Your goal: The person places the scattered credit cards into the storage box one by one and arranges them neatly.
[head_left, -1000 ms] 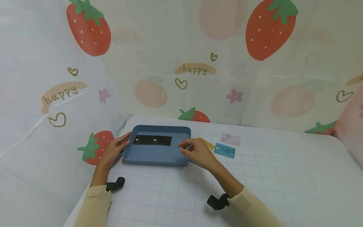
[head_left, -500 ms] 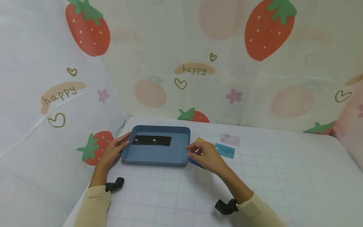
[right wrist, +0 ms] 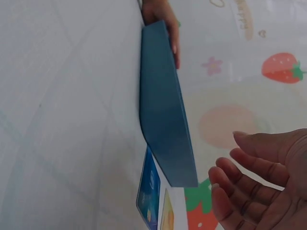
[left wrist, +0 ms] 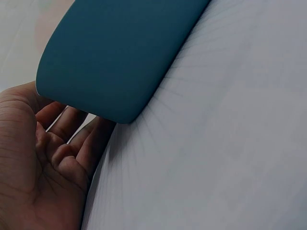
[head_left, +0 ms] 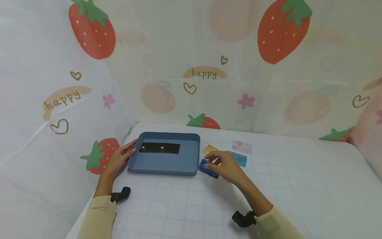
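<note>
Loosely hovering with blue card [head_left: 208, 171] beneath and yellow card [head_left: 210, 149] beyond relaxed, empty fingers of right hand [head_left: 226, 166], while touching tray [head_left: 167, 164] with extended left hand [head_left: 119, 157].

In the head view we see a blue rectangular tray [head_left: 170, 165] with a low raised rim, upright on its base. Inside, two black cards lie side by side, one [head_left: 149, 147] towards ten o'clock, the other [head_left: 170, 148] towards one; we cannot tell whether they overlap. Outside the tray, a dark blue card [head_left: 206, 170] lies slanted just beside its corner at four o'clock, partly covered. At three o'clock we find a yellow card [head_left: 209, 149], also partly hidden. Farther out that way lies a teal card [head_left: 240, 160] lettered "VIP", with a pale pink patterned card [head_left: 242, 146] at its twelve o'clock.
</note>
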Demonstrator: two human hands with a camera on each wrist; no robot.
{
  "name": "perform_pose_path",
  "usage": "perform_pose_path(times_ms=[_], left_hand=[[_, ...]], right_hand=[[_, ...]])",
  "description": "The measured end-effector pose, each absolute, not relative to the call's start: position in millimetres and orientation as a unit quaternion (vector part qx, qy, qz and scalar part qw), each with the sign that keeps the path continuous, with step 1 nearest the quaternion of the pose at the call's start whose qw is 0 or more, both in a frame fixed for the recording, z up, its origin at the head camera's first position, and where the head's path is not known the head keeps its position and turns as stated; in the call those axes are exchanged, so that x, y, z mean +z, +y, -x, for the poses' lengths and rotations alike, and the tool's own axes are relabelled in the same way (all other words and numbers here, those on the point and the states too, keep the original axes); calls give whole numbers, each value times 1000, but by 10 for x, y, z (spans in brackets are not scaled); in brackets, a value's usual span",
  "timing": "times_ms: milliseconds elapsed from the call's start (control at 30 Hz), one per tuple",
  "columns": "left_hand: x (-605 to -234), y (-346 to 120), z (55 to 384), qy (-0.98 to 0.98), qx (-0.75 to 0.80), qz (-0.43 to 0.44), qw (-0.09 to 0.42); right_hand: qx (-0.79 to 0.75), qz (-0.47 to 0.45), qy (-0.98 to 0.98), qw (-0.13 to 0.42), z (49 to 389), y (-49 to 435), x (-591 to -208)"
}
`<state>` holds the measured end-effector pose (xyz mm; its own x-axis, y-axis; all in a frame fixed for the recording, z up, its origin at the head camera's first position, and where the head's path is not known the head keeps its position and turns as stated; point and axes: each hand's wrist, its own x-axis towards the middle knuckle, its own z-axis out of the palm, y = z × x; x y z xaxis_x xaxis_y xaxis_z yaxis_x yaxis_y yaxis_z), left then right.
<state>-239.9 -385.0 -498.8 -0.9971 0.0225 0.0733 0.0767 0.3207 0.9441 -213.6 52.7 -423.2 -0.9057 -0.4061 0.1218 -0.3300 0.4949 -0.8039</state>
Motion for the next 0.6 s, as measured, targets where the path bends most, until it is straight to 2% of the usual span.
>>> perform_pose_path(times_ms=[300, 600], left_hand=[[-5047, -3840, 2424, -814, -580, 8, 19], [-5006, -3851, 2424, -816, -577, 22, 19]], right_hand=[[-431, 158, 887, 57, 2212, 626, -4343], [-377, 131, 914, 63, 2290, 697, -4399]])
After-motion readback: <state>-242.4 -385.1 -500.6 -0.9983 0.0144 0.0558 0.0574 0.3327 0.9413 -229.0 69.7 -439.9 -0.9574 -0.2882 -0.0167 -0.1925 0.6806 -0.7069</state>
